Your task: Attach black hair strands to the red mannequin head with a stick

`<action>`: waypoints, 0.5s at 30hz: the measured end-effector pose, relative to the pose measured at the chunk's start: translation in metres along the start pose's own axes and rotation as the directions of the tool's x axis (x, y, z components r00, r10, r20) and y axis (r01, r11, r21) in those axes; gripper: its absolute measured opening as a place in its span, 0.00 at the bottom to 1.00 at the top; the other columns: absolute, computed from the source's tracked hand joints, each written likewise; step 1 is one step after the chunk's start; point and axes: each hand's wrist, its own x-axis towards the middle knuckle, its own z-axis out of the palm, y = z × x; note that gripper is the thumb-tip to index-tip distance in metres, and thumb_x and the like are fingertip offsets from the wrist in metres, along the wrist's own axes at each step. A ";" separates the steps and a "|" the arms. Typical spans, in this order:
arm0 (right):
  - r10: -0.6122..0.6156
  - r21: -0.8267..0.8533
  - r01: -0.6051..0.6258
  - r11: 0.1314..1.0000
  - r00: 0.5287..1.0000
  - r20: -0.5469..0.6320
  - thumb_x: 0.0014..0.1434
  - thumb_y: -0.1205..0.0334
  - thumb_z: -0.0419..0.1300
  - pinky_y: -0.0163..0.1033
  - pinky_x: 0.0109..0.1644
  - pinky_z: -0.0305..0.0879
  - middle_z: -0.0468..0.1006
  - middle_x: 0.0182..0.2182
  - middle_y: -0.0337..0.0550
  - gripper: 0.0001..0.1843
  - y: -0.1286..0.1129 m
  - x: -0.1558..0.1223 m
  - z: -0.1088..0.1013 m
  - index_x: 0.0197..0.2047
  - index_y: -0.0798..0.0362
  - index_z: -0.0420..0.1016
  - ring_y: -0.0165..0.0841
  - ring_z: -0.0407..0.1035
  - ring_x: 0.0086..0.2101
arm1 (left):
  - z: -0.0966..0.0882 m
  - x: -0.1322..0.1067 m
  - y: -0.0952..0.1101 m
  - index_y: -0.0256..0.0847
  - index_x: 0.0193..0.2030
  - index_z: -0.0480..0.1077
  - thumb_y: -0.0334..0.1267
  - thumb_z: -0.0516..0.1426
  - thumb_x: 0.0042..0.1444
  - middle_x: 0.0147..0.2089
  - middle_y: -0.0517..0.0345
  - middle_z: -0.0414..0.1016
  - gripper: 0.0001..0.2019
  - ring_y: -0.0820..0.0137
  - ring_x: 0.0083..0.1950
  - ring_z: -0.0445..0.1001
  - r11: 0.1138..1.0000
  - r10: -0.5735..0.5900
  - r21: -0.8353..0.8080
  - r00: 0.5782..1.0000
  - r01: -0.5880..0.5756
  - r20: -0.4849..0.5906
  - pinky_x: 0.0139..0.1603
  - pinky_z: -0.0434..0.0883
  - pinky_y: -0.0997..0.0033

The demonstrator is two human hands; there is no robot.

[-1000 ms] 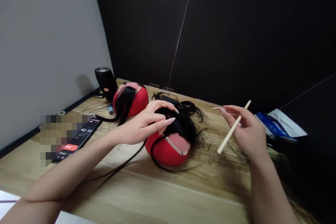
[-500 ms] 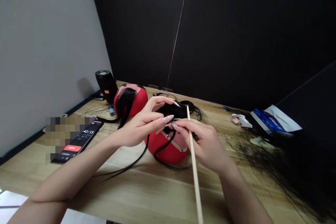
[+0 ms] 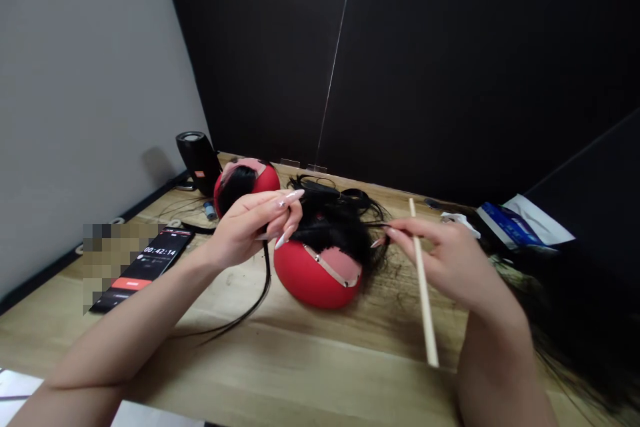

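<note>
My left hand (image 3: pixel 250 227) is raised over the table, its long-nailed fingers pinched on a thin lock of black hair (image 3: pixel 267 273) that hangs down and trails across the wood. My right hand (image 3: pixel 450 260) grips a thin wooden stick (image 3: pixel 424 287) upright between its fingers, and its fingertips reach towards a mass of black hair (image 3: pixel 330 220). That hair lies on a red ball-shaped head form (image 3: pixel 310 280) with a pink patch edged in metal. Behind it stands a second red form (image 3: pixel 263 180), also with black hair.
On the wooden table (image 3: pixel 300 367) lie a phone showing a timer (image 3: pixel 147 270), partly blurred out, and a small blue spool (image 3: pixel 210 211). A black speaker (image 3: pixel 197 161) stands at the back left. A blue-and-white packet (image 3: pixel 510 227) and loose black hair (image 3: pixel 575 327) lie at right.
My hands have parted: the left has lifted away from the hair with a lock in it, and the right has moved rightwards, carrying the stick. The view has shifted slightly.
</note>
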 end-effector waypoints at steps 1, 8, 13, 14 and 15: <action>0.025 -0.018 -0.025 1.000 0.999 -0.038 0.63 0.53 0.57 0.36 0.34 0.66 0.83 0.33 0.40 0.14 0.006 -0.002 -0.007 0.35 0.49 0.81 0.33 0.75 0.31 | -0.002 0.000 0.001 0.36 0.18 0.60 0.44 0.58 0.61 0.20 0.61 0.61 0.23 0.78 0.22 0.63 1.000 0.004 0.013 1.000 -0.004 -0.007 0.27 0.60 0.74; 0.300 0.017 -0.305 0.952 0.926 -0.229 0.55 0.38 0.61 0.46 0.39 0.70 0.83 0.36 0.45 0.21 0.048 -0.023 -0.054 0.35 0.45 0.83 0.43 0.77 0.37 | -0.007 0.002 -0.002 0.36 0.20 0.61 0.44 0.57 0.63 0.20 0.63 0.58 0.23 0.78 0.24 0.61 0.994 0.015 0.112 1.000 -0.013 -0.017 0.30 0.62 0.74; 0.521 0.044 -0.532 0.846 0.805 -0.285 0.48 0.36 0.65 0.52 0.43 0.71 0.83 0.39 0.49 0.19 0.094 -0.045 -0.085 0.33 0.42 0.84 0.50 0.76 0.43 | -0.006 0.001 0.004 0.37 0.20 0.57 0.45 0.54 0.66 0.24 0.60 0.63 0.24 0.77 0.25 0.57 0.968 0.001 0.250 1.000 0.005 -0.021 0.27 0.56 0.72; 0.519 0.000 -0.546 0.838 0.796 -0.310 0.50 0.37 0.65 0.52 0.41 0.70 0.83 0.38 0.49 0.18 0.107 -0.050 -0.090 0.33 0.41 0.84 0.50 0.76 0.42 | -0.005 0.000 0.006 0.37 0.21 0.57 0.45 0.53 0.66 0.24 0.60 0.63 0.24 0.77 0.25 0.56 0.965 0.008 0.263 1.000 -0.003 -0.017 0.27 0.55 0.72; 0.511 -0.048 -0.553 0.832 0.796 -0.326 0.48 0.39 0.67 0.52 0.36 0.68 0.83 0.35 0.50 0.16 0.121 -0.056 -0.095 0.32 0.40 0.84 0.51 0.77 0.38 | -0.005 -0.001 0.007 0.37 0.21 0.57 0.45 0.53 0.67 0.24 0.60 0.62 0.23 0.77 0.25 0.56 0.963 0.017 0.270 1.000 -0.012 -0.013 0.27 0.54 0.72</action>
